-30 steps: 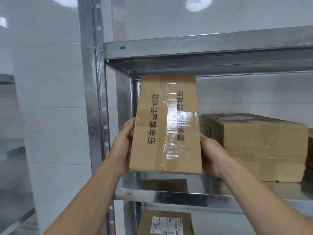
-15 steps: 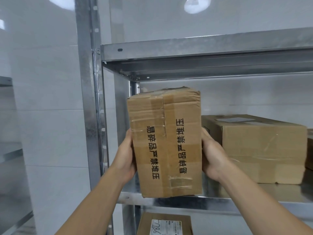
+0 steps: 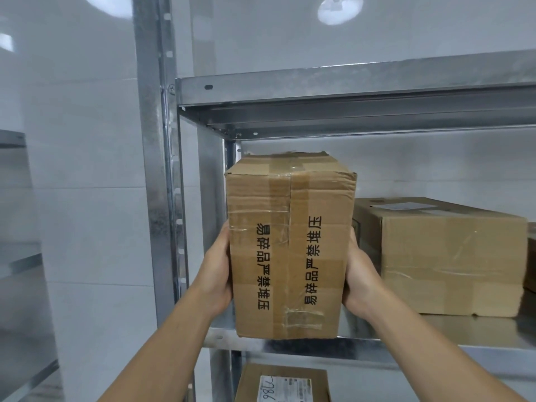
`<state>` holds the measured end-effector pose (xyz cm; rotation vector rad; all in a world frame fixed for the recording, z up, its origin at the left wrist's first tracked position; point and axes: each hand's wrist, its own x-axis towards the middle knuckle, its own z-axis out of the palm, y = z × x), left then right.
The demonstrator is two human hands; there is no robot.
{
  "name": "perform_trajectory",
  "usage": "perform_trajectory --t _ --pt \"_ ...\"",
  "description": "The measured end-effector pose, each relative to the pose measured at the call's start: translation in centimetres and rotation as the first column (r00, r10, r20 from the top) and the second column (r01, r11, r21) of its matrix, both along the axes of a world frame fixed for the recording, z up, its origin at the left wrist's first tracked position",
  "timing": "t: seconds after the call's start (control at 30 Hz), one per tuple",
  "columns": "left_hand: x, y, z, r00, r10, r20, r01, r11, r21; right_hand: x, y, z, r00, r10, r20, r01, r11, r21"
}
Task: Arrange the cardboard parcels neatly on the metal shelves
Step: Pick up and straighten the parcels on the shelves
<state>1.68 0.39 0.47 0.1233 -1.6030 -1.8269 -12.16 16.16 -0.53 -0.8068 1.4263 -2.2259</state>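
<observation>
A: Start at the left. What's there?

B: A neighbouring rack at the edge, bare white wall, then the steel upright of the unit in front.

A: And the hands?

B: The left hand grips the left side of the tall parcel, thumb at the front edge and fingers out of sight along the side. The right hand clamps the opposite side the same way. Both are closed on the cardboard.

A: What's different from a second ago?

B: Then the parcel leaned back, with its taped face tipped towards the camera and its far end up under the upper shelf. Now it stands on end, printed face square to us. It is also lower, its base level with the front lip of the middle shelf. I cannot tell whether it rests on the lip or hangs just before it. A labelled parcel shows on the shelf below.

A: So, for the task?

B: I'd judge the turning is done and the placing comes next: sliding it back into the gap at the shelf's left end.

A: Anything to its right?

B: A wide parcel already lies on that shelf, just beside the right hand, so the knuckles could catch on it.
</observation>
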Motion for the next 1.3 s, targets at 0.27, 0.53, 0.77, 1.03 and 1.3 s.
perform_trajectory --t 0.27,0.53,0.77,1.03,1.3 --pt "0.1 -0.2 0.3 0.999 0.027 0.019 -0.026 0.999 -0.026 -0.2 0.5 0.4 0.996 0.005 -0.086 0.0 0.998 0.057" --pt "0.3 -1.8 0.8 0.996 0.088 -0.019 -0.089 0.995 -0.036 -1.9 1.2 0.8 0.983 -0.049 -0.179 0.09 0.969 0.228" --pt "1.0 -2.0 0.7 0.997 0.034 -0.062 -0.033 0.999 0.023 -1.8 2.4 1.1 0.971 0.035 -0.235 0.019 0.975 0.223" --pt "1.0 -1.8 0.6 0.997 -0.05 -0.064 0.057 0.993 0.105 -0.7 2.6 1.3 0.984 0.093 -0.155 -0.068 0.984 0.163" --pt "0.7 -1.6 -0.4 0.993 -0.095 -0.069 0.103 0.987 0.127 -0.6 2.1 0.4 0.992 0.087 -0.089 -0.083 0.995 0.048"
